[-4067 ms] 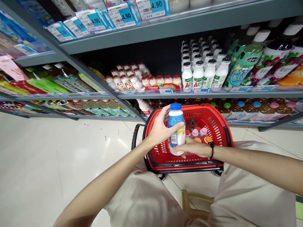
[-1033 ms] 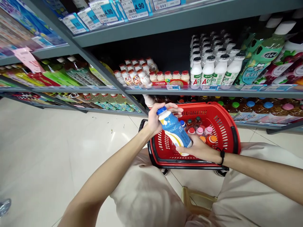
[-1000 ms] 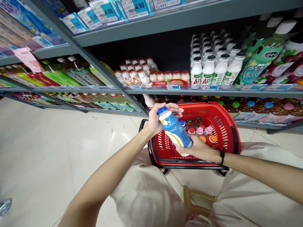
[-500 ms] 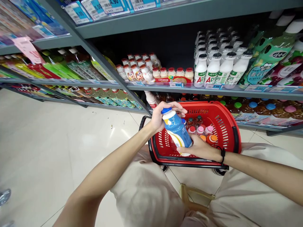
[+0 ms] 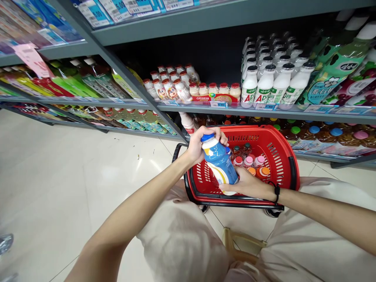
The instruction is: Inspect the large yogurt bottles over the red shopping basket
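Left hand [image 5: 199, 147]: fingers closed around the bottle's upper part, just below the cap.
Bottle: a blue-labelled plastic drink bottle [image 5: 219, 162], tilted, gripped between both hands above the red basket's near-left corner.
Right hand [image 5: 246, 186]: fingers curled around the bottle's lower end.
Basket: a red plastic shopping basket [image 5: 258, 130] holding small capped bottles [image 5: 248, 161].

Right now my left hand [image 5: 199, 148] wraps the shoulder of the blue-capped bottle [image 5: 219, 161], and my right hand [image 5: 245, 186] hides its lower end! Behind it, the small bottles [image 5: 248, 161] in the red basket [image 5: 282, 156] are partly masked. Up top, the price tags [image 5: 138, 6] run off the frame, the tall green bottles [image 5: 335, 66] get cut at the right edge, and at far left, a blurred shiny thing [image 5: 5, 243] is impossible to call.
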Action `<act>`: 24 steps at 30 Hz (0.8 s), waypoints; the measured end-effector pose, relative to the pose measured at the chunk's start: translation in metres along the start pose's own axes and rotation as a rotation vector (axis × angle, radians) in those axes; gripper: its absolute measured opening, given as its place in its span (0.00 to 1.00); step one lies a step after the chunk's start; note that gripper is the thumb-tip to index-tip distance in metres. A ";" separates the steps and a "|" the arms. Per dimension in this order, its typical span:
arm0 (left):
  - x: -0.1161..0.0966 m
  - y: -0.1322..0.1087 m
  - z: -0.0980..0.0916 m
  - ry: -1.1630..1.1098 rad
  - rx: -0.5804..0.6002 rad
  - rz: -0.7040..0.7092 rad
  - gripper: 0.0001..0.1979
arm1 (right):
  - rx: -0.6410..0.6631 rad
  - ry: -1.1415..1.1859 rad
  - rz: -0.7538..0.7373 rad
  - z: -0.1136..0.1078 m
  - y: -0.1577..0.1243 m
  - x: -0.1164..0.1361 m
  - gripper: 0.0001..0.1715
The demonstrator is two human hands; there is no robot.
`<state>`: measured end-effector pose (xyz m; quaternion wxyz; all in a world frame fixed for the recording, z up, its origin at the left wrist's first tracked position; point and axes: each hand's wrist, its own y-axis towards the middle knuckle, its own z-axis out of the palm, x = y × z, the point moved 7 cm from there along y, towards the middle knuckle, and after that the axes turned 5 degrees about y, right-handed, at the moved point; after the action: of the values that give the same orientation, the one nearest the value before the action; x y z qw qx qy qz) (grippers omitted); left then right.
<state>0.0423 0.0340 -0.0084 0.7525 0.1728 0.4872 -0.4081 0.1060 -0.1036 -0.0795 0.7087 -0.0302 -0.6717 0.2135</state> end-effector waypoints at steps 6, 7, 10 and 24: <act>-0.001 0.000 0.005 -0.019 0.037 0.004 0.13 | -0.015 -0.017 0.003 -0.001 -0.001 -0.002 0.31; -0.001 0.000 0.006 -0.020 0.041 0.003 0.13 | -0.021 -0.026 0.004 -0.001 -0.001 -0.002 0.30; -0.001 0.000 0.006 -0.027 0.035 0.001 0.13 | -0.046 -0.061 0.022 -0.002 -0.001 0.001 0.30; -0.002 0.000 0.010 -0.023 0.036 0.006 0.13 | -0.047 -0.057 0.021 -0.002 -0.002 0.000 0.30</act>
<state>0.0474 0.0282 -0.0016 0.7560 0.1828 0.4707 -0.4165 0.1083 -0.1052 -0.0786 0.6860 -0.0477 -0.6963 0.2057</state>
